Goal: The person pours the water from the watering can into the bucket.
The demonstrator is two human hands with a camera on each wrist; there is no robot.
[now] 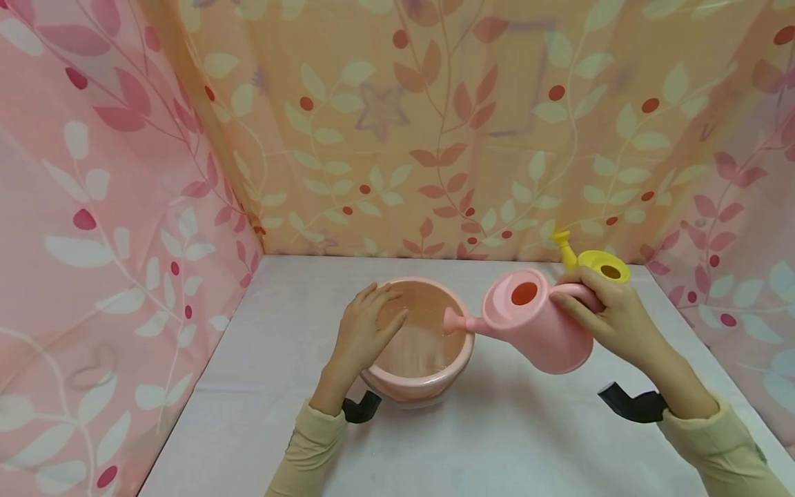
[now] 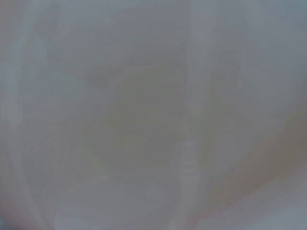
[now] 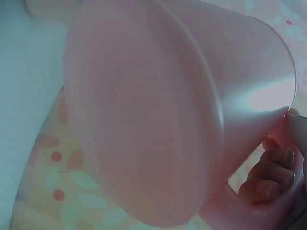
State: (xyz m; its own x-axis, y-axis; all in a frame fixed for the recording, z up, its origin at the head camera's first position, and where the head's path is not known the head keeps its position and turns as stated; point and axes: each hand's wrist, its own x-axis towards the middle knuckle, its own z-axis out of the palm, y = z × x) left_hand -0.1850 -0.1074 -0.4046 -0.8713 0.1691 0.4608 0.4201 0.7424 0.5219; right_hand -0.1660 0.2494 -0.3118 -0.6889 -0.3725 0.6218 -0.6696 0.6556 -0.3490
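A pink watering can (image 1: 546,331) is gripped at its handle by my right hand (image 1: 611,314). The can tilts left, and its spout (image 1: 456,322) reaches over the right rim of a round pink bowl (image 1: 419,382). Whether water flows from the spout, I cannot tell. In the right wrist view the base of the can (image 3: 144,120) fills the middle, with curled fingers (image 3: 268,179) round the handle. My left hand (image 1: 363,331) lies over the bowl's left rim, fingers and thumb extended. The left wrist view is a blurred pale surface.
Behind my right hand stands a yellow watering can (image 1: 602,262), partly hidden. The bowl sits on a white-covered table (image 1: 279,386). Leaf-patterned curtains (image 1: 385,138) enclose the table at the back and both sides.
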